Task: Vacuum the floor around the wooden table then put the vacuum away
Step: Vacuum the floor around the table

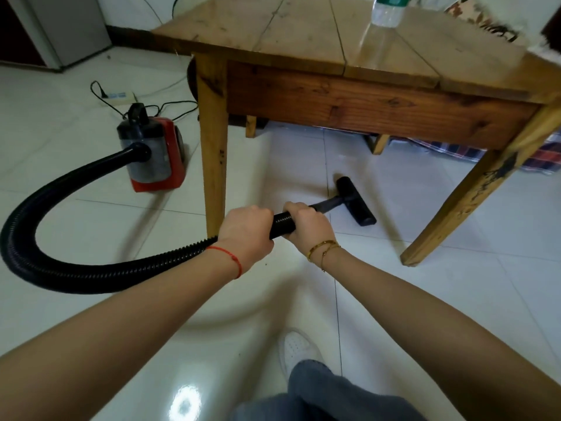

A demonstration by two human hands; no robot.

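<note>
Right now I have my left hand point(244, 235) and right hand point(306, 227) both wrapped round the hose point(91, 276), floor nozzle point(355, 200) under the wooden table point(334, 50); the near table leg point(214, 165) at eleven o'clock could snag the hose and tug the red canister point(154, 154) over.

Both hands grip the black hose point(91, 268): left hand point(246, 235) behind right hand point(308, 226). The nozzle point(355, 202) lies on the floor point(455, 299) under the desk point(303, 31); the red vacuum point(154, 156) stands beside a desk leg.
</note>
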